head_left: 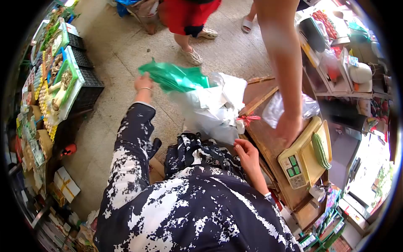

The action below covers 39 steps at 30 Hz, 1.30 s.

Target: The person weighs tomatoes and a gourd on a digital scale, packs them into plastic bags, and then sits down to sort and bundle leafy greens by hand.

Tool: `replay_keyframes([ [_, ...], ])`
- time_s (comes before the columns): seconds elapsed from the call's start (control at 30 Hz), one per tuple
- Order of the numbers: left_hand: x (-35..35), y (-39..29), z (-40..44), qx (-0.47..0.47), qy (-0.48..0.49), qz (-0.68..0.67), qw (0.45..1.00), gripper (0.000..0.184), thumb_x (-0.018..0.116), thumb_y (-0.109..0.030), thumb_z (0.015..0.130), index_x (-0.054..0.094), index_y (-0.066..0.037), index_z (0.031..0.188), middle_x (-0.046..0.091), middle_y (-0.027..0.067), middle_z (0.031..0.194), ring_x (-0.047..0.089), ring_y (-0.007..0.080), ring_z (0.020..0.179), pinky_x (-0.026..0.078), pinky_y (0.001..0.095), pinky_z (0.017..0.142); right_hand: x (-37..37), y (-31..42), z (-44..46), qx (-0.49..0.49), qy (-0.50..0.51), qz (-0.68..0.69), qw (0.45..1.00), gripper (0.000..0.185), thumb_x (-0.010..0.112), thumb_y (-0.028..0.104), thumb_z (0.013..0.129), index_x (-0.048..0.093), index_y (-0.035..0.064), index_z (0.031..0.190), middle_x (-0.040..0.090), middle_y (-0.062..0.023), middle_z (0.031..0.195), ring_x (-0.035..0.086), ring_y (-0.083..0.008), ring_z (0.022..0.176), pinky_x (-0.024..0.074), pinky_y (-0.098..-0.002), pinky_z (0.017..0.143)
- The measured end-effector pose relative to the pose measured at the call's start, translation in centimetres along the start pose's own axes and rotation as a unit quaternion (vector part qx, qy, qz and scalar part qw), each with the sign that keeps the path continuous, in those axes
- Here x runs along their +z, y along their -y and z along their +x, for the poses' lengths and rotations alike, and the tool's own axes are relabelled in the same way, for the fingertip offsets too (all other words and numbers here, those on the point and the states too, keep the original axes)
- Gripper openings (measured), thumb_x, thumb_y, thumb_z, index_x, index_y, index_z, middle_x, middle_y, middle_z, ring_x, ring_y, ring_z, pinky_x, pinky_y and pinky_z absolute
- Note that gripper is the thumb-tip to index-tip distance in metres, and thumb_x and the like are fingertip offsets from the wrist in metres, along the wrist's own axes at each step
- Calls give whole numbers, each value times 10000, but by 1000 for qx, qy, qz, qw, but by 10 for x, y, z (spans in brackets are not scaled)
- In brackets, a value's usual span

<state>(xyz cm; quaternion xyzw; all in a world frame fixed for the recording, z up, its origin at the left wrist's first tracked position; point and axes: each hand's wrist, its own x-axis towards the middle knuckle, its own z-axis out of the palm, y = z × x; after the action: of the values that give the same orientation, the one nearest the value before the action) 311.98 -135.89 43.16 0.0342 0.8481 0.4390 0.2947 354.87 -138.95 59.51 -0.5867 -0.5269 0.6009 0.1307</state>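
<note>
The left hand (144, 85) gripped a green bag (178, 77) at upper centre. Right of centre, the right hand (249, 158) was near white bags (222, 101); whether its fingers pinched one, I couldn't tell.

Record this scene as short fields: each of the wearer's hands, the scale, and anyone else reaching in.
Left hand: gripping one end of a green plastic bag
Right hand: beside the white plastic bags; contact unclear
Scale: on the wooden table, a long green vegetable on its tray
Other person's hand: reaching down over the table, near the scale
</note>
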Motion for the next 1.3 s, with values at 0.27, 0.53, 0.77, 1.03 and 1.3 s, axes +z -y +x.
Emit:
replay_keyframes([
  [0.27,-147,-122,-69,246,86,-192,946,229,521,-263,854,519,-34,852,542,-1,750,494,71,667,411,213,615,48,47,40,-122,143,-129,974,290,557,140,793,537,15,1054,607,-97,907,568,-158,809,449,-261,699],
  [0.53,-165,-180,-217,270,198,-400,853,243,475,-218,877,499,-32,1031,570,49,961,550,127,855,451,264,744,101,124,60,-94,330,14,939,615,592,438,750,460,5,1167,531,-130,1109,470,-232,1061,391,-338,853],
  [0.77,-129,-157,-211,289,136,-323,891,181,524,-215,858,523,-36,836,537,-16,764,473,54,676,390,192,615,75,140,34,-131,370,120,912,443,591,358,791,555,-11,1034,573,-31,909,495,-105,806,395,-246,727],
  [1.03,-54,-131,-220,553,-106,128,817,351,696,-326,698,533,-27,779,504,13,641,436,84,558,391,210,543,5,77,34,-223,-103,-123,962,223,613,242,766,609,22,734,552,-96,553,463,-102,494,390,-276,490],
  [1.3,34,-107,-331,375,504,124,768,246,716,-173,675,529,-48,773,480,-35,627,416,43,562,351,205,495,-18,58,-5,-239,-182,-144,943,329,721,295,591,570,29,713,566,-170,661,557,-320,614,426,-376,558],
])
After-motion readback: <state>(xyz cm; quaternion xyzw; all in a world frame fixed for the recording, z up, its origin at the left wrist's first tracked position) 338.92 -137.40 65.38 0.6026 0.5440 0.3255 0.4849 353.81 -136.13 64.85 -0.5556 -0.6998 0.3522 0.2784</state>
